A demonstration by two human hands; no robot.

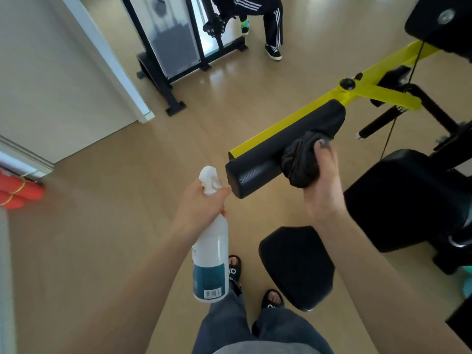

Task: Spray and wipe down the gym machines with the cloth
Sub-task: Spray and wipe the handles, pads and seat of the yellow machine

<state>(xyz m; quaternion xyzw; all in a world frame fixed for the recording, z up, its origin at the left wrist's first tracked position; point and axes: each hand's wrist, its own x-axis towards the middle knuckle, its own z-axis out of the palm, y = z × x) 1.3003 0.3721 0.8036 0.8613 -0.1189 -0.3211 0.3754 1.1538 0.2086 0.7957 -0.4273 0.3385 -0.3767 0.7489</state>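
A black padded roller (258, 159) runs along a yellow machine arm (286, 121) at centre right. My right hand (324, 185) presses a bunched dark cloth (302, 162) against the middle of the roller. My left hand (201, 205) grips the neck of a white spray bottle (212, 261) with a teal label. The bottle's white nozzle (209, 178) sits just left of the roller's near end.
A black seat pad (296, 267) lies below the roller, and a larger black pad (408, 198) is at right. A black-framed weight-stack machine (173, 54) stands at the back, with another person's legs (265, 21) beside it. Red rolls (18, 192) lie at left. A wall corner (143, 111) juts out.
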